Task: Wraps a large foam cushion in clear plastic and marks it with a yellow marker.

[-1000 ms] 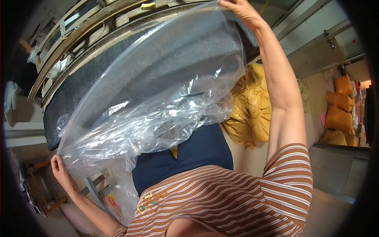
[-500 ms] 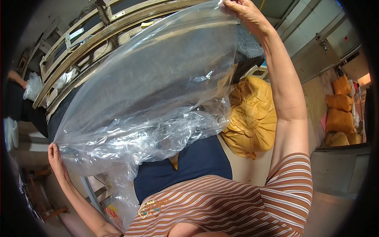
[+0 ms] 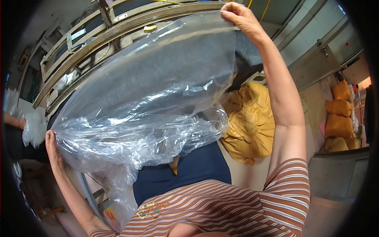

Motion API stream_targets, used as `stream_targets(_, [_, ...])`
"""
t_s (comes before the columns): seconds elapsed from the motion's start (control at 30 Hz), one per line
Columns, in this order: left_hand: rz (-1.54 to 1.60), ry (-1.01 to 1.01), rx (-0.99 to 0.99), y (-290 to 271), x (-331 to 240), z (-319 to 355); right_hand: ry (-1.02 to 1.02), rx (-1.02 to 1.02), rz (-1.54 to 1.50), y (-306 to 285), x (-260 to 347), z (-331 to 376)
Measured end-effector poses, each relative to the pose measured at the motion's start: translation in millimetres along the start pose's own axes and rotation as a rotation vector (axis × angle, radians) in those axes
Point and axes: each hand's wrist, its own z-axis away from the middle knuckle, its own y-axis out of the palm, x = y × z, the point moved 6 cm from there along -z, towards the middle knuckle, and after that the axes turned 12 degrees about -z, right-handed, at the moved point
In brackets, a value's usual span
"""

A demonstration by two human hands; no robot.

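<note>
A large clear plastic bag (image 3: 158,98) is stretched out in front of me, crinkled and gathered toward its lower left. My right hand (image 3: 241,17) is raised high and pinches the bag's upper right edge. Far out to the left, my left hand (image 3: 53,148) grips the bunched lower end. Behind the film a dark grey padded surface (image 3: 246,53) shows through. My striped shirt (image 3: 221,209) and dark blue trousers (image 3: 189,170) fill the bottom of the view.
A full yellow sack (image 3: 250,122) lies just behind the bag, and more yellow sacks (image 3: 341,114) are stacked at the far right. A long wooden frame (image 3: 130,23) runs across the top. Another person's hand (image 3: 19,123) holds clear plastic at the left edge.
Both arms have spread wider, pulling the bag flatter and more taut. My left hand has risen and moved outward; another person's arm has come into view at the left.
</note>
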Motion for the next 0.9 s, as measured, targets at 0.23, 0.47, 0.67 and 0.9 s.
stream_targets(0.23, [-0.026, -0.053, 0.020, 16.3, 17.1, 1.9, -0.062, -0.017, 0.529, 27.9, -62.8, -13.0])
stream_targets(0.47, [-0.081, -0.074, -0.066, -2.2, 24.0, 8.2, -0.020, -0.030, 0.141, 24.9, -79.2, -18.1])
stream_targets(0.67, [-0.098, 0.131, -0.255, 3.2, 26.7, -44.3, 0.173, -0.299, -0.517, 27.1, -105.7, -27.3])
stream_targets(0.9, [-0.467, 0.393, -0.397, 9.0, 53.3, -115.5, -0.050, -0.572, -0.203, 50.5, -157.7, -9.2])
